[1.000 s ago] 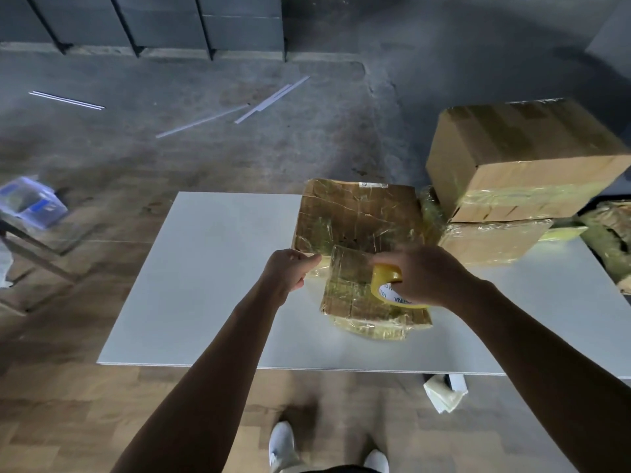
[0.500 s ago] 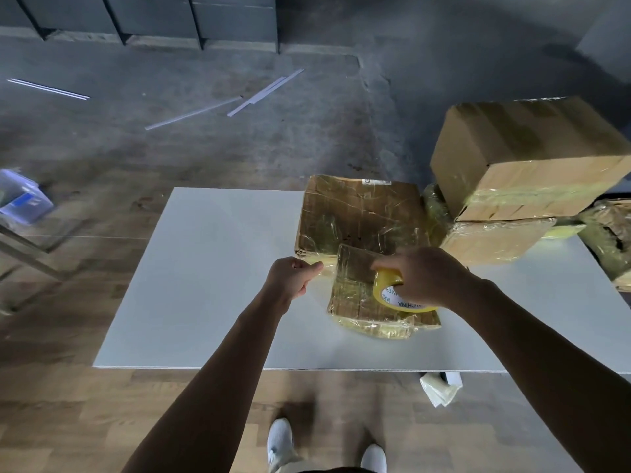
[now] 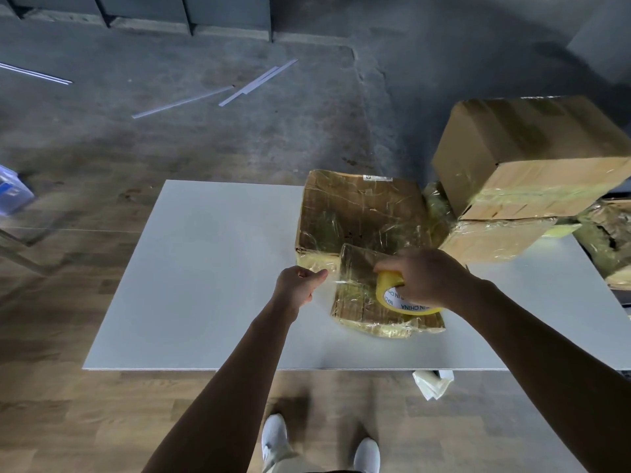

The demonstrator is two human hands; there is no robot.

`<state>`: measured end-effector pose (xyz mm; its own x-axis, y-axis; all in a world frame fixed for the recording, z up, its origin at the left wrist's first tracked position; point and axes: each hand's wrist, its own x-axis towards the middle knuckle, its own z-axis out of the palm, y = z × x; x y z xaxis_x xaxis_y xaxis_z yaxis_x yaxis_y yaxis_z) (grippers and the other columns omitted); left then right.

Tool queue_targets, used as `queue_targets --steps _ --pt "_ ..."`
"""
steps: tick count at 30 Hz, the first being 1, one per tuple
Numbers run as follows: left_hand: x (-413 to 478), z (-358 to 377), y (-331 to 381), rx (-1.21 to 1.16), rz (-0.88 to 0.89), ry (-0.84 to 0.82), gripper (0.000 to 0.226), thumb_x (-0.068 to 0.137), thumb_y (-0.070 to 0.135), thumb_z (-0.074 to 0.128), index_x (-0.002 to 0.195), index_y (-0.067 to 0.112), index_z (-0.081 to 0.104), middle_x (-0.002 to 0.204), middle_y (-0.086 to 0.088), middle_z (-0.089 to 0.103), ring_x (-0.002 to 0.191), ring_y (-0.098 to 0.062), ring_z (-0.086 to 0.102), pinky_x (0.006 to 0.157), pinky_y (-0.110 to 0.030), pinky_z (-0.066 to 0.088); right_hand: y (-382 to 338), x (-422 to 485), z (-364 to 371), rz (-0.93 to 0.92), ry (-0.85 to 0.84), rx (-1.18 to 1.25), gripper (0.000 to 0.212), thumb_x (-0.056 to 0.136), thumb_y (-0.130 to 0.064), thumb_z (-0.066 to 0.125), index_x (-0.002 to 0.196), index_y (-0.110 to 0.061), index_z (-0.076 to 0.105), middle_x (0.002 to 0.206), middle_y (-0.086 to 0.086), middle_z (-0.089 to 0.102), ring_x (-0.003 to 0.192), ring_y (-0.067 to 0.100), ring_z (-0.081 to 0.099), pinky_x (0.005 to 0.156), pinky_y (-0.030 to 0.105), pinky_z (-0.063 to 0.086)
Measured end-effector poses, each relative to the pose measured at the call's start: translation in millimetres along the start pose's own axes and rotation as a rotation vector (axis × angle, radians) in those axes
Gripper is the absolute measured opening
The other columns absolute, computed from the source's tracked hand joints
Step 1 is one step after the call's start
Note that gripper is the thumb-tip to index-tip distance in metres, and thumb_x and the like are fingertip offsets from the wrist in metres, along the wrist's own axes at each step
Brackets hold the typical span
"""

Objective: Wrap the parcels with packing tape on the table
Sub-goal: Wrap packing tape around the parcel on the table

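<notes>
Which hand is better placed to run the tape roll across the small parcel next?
Right: the right hand grips the tape roll over the small parcel; the left hand pinches the tape end.

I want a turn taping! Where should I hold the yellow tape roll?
Probably around its outer rim from above, as the right hand does: the tape roll stands on edge over the small parcel, left hand pinching its loose end.

Dim all round me; the white table (image 3: 211, 268) glows brightest, wrap on the flat parcel (image 3: 362, 213) glints, my forearms (image 3: 222, 387) sit dark, frame edges bow and smear.
</notes>
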<state>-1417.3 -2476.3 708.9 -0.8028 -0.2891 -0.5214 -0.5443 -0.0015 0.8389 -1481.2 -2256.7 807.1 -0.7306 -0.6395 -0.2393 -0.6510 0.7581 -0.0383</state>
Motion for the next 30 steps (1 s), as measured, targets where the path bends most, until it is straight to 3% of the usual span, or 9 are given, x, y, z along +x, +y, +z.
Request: queue_targets --steps 5,9,14,17,20,22,24,27,30 --pt "7 15 -13 -0.059 -0.064 -0.02 0.037 0.087 0.029 0.07 0.067 0.004 0.053 0.064 -0.008 0.046 0.06 -0.018 0.045 0.059 -0.025 0.042 0 0 2 -0.003 -0.003 0.005 0.055 0.081 -0.028 0.064 0.134 -0.036 0.05 0.114 0.004 0.06 0.1 0.023 0.058 0.073 0.026 0.044" --pt "13 26 -17 -0.141 -0.143 -0.043 0.043 0.088 0.029 0.068 0.056 0.008 0.048 0.054 -0.004 0.038 0.05 -0.016 0.037 0.049 -0.023 0.036 0 2 4 -0.002 0.002 -0.008 0.055 0.081 -0.029 0.062 0.134 -0.037 0.049 0.11 0.004 0.059 0.096 0.022 0.058 0.069 0.023 0.035" --pt "10 41 -35 -0.156 -0.216 -0.118 0.054 0.09 0.037 0.064 0.045 0.011 0.05 0.041 0.001 0.037 0.04 -0.012 0.033 0.046 -0.021 0.029 0 2 8 -0.01 -0.006 -0.013 0.055 0.081 -0.032 0.062 0.134 -0.038 0.049 0.113 0.005 0.06 0.098 0.024 0.059 0.071 0.023 0.038" --pt "5 50 -49 -0.199 -0.25 -0.167 0.052 0.094 0.031 0.06 0.049 0.014 0.04 0.043 0.001 0.032 0.048 -0.015 0.026 0.05 -0.025 0.023 -1 0 12 -0.021 0.004 -0.035 0.057 0.079 -0.032 0.063 0.134 -0.039 0.05 0.113 0.005 0.06 0.096 0.024 0.061 0.069 0.022 0.038" --pt "7 48 -42 -0.089 -0.152 -0.121 0.042 0.092 0.019 0.06 0.054 0.014 0.041 0.05 -0.001 0.032 0.051 -0.015 0.026 0.05 -0.026 0.022 -1 2 15 -0.022 0.038 -0.07 0.057 0.078 -0.032 0.063 0.134 -0.038 0.05 0.113 0.005 0.061 0.094 0.024 0.062 0.068 0.023 0.037" --pt "7 46 -27 0.036 -0.03 0.027 0.033 0.088 0.013 0.059 0.059 0.014 0.043 0.053 0.001 0.038 0.05 -0.014 0.034 0.046 -0.024 0.027 -2 4 14 -0.021 0.044 -0.08 0.056 0.079 -0.032 0.063 0.134 -0.038 0.05 0.112 0.005 0.06 0.094 0.023 0.062 0.068 0.023 0.038" --pt "0 47 -9 0.034 0.071 0.143 0.026 0.092 0.022 0.054 0.068 0.015 0.048 0.057 0.006 0.049 0.052 -0.012 0.047 0.046 -0.021 0.037 -2 4 14 -0.014 0.047 -0.083 0.057 0.08 -0.032 0.064 0.134 -0.036 0.05 0.111 0.005 0.059 0.094 0.023 0.062 0.067 0.022 0.037" --pt "-15 51 5 0.154 0.183 0.151 0.025 0.09 0.045 0.054 0.089 0.02 0.051 0.079 0.011 0.058 0.07 -0.003 0.056 0.056 -0.021 0.041 0 2 14 0.009 0.064 -0.012 0.061 0.08 -0.025 0.065 0.138 -0.034 0.046 0.113 0.006 0.058 0.098 0.023 0.059 0.069 0.023 0.04" --pt "-23 56 3 0.304 0.26 0.151 0.032 0.09 0.043 0.057 0.101 0.015 0.048 0.098 -0.002 0.058 0.086 -0.016 0.057 0.069 -0.03 0.046 4 -2 11 0.022 0.092 0.145 0.068 0.077 -0.016 0.067 0.138 -0.033 0.041 0.119 0.005 0.058 0.105 0.024 0.057 0.078 0.029 0.049"
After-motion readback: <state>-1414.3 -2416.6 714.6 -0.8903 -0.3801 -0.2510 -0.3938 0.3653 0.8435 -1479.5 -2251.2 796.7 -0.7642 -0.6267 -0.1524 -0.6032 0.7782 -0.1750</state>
